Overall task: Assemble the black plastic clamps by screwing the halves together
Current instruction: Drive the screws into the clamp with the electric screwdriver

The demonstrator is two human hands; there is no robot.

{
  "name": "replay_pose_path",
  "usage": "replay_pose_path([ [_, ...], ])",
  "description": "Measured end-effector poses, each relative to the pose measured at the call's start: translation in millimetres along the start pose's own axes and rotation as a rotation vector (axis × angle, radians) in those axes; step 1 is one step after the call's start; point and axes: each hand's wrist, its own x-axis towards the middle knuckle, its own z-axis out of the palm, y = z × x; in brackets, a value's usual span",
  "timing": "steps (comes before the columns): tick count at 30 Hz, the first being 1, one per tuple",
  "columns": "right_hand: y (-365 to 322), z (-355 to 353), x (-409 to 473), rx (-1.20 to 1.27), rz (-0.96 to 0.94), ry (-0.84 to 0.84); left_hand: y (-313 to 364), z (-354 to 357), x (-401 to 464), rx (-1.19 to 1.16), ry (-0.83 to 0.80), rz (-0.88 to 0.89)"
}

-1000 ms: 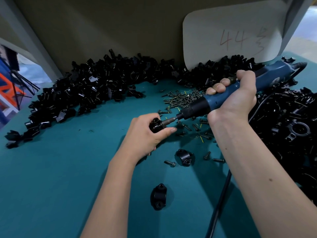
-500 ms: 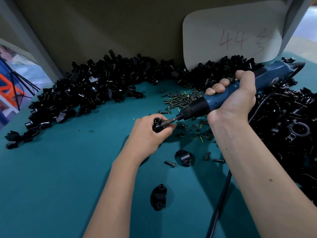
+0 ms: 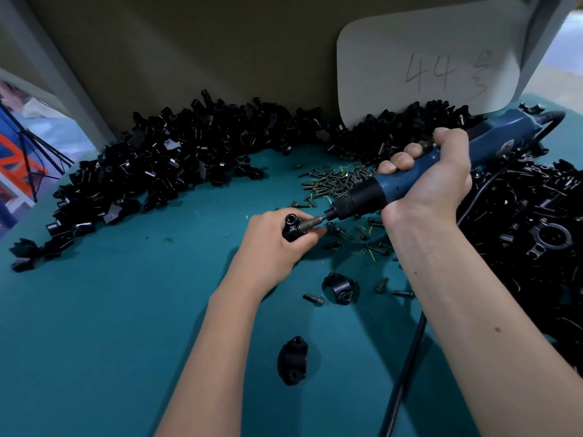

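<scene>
Left hand: grips clamp, steadying its screw hole toward the bit.
Right hand: clenched round screwdriver, angled for driving.

Both forearms are bare up to the frame's lower edge, with no sleeve, glove, watch or ring behind the fingers of the left hand or right hand; fingernails are short and unpainted.

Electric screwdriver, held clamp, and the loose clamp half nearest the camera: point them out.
electric screwdriver [image 3: 407, 181]: head view, blue body.
held clamp [image 3: 291, 228]: head view, black end showing above the fingers.
loose clamp half [image 3: 292, 361]: head view, curved middle.
</scene>
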Motion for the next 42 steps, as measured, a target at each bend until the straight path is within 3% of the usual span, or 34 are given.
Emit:
replay_pose_path([
  [14, 2, 2, -1, -0.024, -0.027, 0.034, -4, 7, 0, -0.002, 0.106, -0.051],
  [21, 7, -3, 10, 0.003, -0.079, 0.045, -1, 7, -1, 0.168, 0.180, -0.044],
  [25, 10, -5, 15, 0.087, -0.198, 0.021, -2, 5, -3, 0.330, 0.223, -0.005],
  [29, 10, -8, 20, 0.117, -0.202, 0.019, -3, -6, -1, 0.110, 0.286, -0.019],
  [36, 5, -9, 22, 0.090, -0.262, 0.022, -3, -23, 0, -0.512, 0.104, -0.325],
  [42, 11, -5, 16, 0.057, -0.248, -0.071, 3, -20, -5, -0.489, -0.041, -0.320],
])
